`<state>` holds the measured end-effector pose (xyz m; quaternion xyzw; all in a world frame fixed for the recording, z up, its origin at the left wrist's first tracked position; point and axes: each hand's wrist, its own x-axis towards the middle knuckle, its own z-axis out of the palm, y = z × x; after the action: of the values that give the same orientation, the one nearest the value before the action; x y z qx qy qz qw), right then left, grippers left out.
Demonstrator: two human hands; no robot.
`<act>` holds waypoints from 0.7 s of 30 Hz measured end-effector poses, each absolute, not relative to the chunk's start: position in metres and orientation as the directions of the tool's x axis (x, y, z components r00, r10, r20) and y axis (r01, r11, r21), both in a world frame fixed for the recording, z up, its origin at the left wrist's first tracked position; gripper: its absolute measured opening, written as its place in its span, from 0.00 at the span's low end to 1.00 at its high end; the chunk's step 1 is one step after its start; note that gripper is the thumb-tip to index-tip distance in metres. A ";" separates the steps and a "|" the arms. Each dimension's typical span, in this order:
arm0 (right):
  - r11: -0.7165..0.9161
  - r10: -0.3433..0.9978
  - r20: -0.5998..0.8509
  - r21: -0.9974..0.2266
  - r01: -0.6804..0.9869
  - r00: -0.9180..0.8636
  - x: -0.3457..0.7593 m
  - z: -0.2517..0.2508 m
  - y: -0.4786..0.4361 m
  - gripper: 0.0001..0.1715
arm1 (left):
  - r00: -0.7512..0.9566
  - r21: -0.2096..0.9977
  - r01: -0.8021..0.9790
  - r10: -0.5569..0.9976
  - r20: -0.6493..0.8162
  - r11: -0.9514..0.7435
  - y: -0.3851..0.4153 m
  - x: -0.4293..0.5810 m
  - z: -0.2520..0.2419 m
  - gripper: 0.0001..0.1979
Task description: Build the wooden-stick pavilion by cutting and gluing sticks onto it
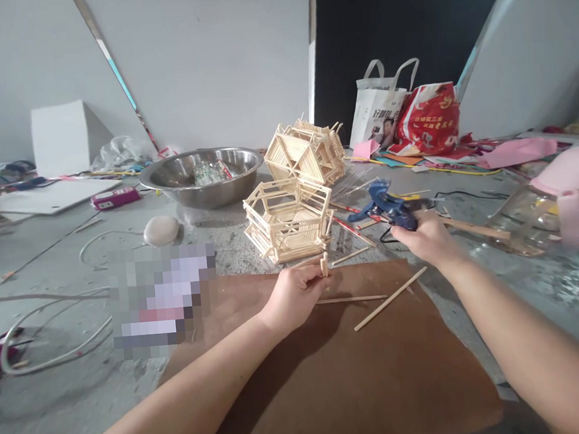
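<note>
My left hand [296, 298] is closed on short wooden sticks [325, 265] that stand up from its fingertips, above the brown sheet [362, 378]. My right hand [429, 236] is wrapped round a blue glue gun [391, 205], its front pointing left. Just beyond my left hand sits an open, many-sided frame of wooden sticks [290, 220]. A larger stick structure [307, 152] stands behind it. On the brown sheet lie a thicker loose stick [391, 298] and a thin one [356, 299].
A steel bowl [207, 193] holding clear wrapping stands back left, near a white round object [161, 231]. A blurred-out patch [170, 300] lies left of the sheet. Paper scraps, a red bag [427, 122] and a white bag [374, 110] are at the back right.
</note>
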<state>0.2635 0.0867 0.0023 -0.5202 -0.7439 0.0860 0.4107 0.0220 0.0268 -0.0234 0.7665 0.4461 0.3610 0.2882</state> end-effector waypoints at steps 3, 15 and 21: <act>0.391 0.919 0.370 -0.811 0.435 -0.136 0.262 0.004 0.080 0.05 | 0.350 0.797 0.419 0.887 0.301 -0.436 0.027 0.022 -0.019 0.09; -0.075 0.929 0.042 -0.952 -0.297 -0.367 0.233 -0.004 0.066 0.12 | 0.297 0.945 0.282 0.951 0.081 -0.168 0.029 0.023 -0.013 0.10; -0.078 0.829 0.139 -0.931 -0.358 -0.542 0.227 -0.007 0.057 0.13 | 0.337 0.930 0.288 0.933 0.123 -0.227 0.025 0.026 -0.012 0.10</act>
<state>0.2275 0.0566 -0.0071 -0.2219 -0.5305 0.6997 0.4239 0.0256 0.0251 -0.0123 0.6909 0.4420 0.3688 0.4373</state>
